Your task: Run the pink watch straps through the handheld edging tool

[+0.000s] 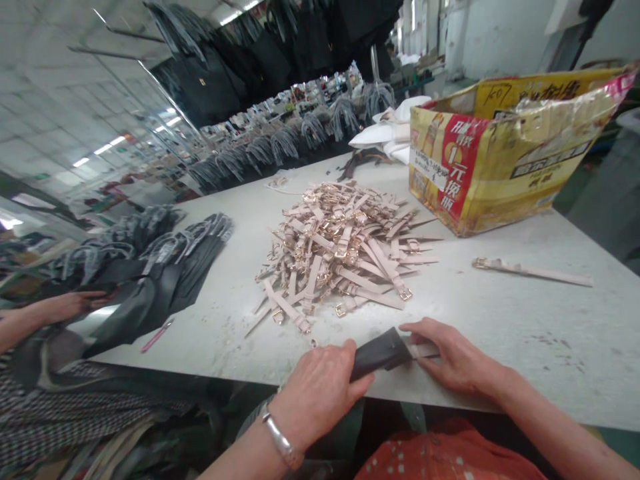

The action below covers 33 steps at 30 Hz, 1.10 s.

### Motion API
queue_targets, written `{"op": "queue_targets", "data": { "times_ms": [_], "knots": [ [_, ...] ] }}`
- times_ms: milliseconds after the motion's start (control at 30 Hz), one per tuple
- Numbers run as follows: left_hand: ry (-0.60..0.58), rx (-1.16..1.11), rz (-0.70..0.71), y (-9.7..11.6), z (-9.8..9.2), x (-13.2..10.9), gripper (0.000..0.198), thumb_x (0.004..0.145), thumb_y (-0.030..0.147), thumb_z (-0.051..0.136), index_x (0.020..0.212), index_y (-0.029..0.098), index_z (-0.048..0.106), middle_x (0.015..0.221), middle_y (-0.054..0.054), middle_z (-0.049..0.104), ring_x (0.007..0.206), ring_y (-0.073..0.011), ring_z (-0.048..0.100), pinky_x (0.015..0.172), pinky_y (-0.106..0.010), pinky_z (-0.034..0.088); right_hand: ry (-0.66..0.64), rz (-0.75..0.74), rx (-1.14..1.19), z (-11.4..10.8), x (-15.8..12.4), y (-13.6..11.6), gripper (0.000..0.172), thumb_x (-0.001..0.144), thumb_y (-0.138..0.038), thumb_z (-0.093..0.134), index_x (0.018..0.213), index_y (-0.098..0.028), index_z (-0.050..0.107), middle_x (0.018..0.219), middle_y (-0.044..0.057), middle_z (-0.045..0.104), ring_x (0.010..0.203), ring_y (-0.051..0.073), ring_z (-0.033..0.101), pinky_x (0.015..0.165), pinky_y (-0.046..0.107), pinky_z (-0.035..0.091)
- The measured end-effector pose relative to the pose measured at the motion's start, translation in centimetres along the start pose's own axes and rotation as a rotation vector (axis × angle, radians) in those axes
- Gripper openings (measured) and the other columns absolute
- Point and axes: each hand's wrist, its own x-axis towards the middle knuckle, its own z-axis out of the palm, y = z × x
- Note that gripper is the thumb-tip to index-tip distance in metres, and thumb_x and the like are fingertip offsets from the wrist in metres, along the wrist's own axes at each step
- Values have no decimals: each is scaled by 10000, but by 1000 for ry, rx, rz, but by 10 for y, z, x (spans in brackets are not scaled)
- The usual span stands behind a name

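Observation:
My left hand is closed round the near end of a dark flat piece at the front edge of the grey table. My right hand rests on the other end of that piece, its fingers pressing a pale pink strap against it. Just beyond both hands lies a heap of pale pink straps with gold buckles.
A torn yellow and red cardboard box stands at the back right. A single pink strap lies to the right. Black bag pieces are stacked at the left, where another person's hand works. White pieces lie behind.

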Motion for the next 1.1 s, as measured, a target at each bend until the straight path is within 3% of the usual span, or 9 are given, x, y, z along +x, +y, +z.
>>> {"op": "queue_targets", "data": {
  "times_ms": [167, 300, 433, 600, 733, 800, 900, 1033, 1100],
  "knots": [
    [25, -30, -25, -1, 4, 11, 322, 856, 445, 483, 1041, 191, 554, 854, -83, 670, 833, -289, 648, 744, -403, 493, 28, 10, 22, 1, 3, -3, 564, 728, -111, 585, 1275, -209, 485, 1054, 63, 562, 962, 190, 521, 874, 321, 436],
    [63, -12, -102, -15, 13, 9, 335, 885, 428, 413, 1080, 181, 531, 877, -98, 677, 850, -283, 650, 734, -389, 485, 29, 25, 23, 4, 4, -3, 604, 685, -56, 569, 1268, -195, 496, 1012, 56, 572, 948, 184, 523, 874, 323, 432],
    [41, -76, -200, -34, 25, -1, 357, 879, 421, 399, 1091, 167, 534, 853, -99, 691, 838, -282, 661, 727, -376, 483, 91, 48, 21, -7, 3, -2, 504, 709, -89, 592, 1198, -205, 549, 1010, 54, 575, 940, 188, 528, 845, 324, 440],
    [52, -204, -266, -43, 35, -19, 339, 885, 420, 363, 1064, 192, 539, 843, -81, 702, 845, -284, 670, 706, -365, 481, 289, 97, -118, -64, -17, 28, 291, 853, -296, 546, 1125, -206, 590, 1048, 71, 586, 964, 211, 550, 862, 373, 458],
    [83, -221, -312, -41, 37, -29, 312, 880, 446, 379, 972, 201, 548, 767, -66, 694, 794, -285, 675, 682, -359, 479, 511, 175, -295, -123, -39, 76, 353, 839, -431, 560, 1107, -206, 605, 1090, 68, 602, 987, 241, 566, 898, 419, 458],
    [99, -218, -330, -42, 39, -31, 317, 876, 453, 394, 978, 195, 548, 761, -66, 691, 774, -279, 675, 673, -352, 480, 522, 168, -433, -139, -40, 94, 404, 820, -480, 556, 1130, -226, 609, 1111, 65, 605, 1008, 267, 559, 906, 451, 444],
    [99, -221, -350, -43, 44, -31, 330, 864, 463, 427, 998, 190, 553, 798, -74, 694, 792, -280, 672, 680, -354, 484, 499, 90, -547, -127, -20, 94, 379, 801, -453, 568, 1105, -236, 637, 1117, 65, 611, 1047, 284, 537, 939, 459, 409],
    [106, -249, -335, -42, 51, -30, 366, 860, 490, 430, 1030, 190, 551, 810, -74, 692, 816, -288, 668, 708, -374, 486, 366, 106, -369, -69, 35, 53, 325, 809, -343, 546, 1094, -212, 633, 1086, 61, 623, 1003, 243, 561, 914, 401, 421],
    [110, -263, -319, -39, 52, -31, 345, 860, 484, 429, 1010, 199, 551, 798, -65, 691, 812, -294, 668, 702, -378, 483, 343, 220, -229, -44, 65, 35, 348, 765, -288, 574, 1098, -205, 627, 1049, 67, 629, 976, 247, 568, 856, 374, 434]
  ]
}}
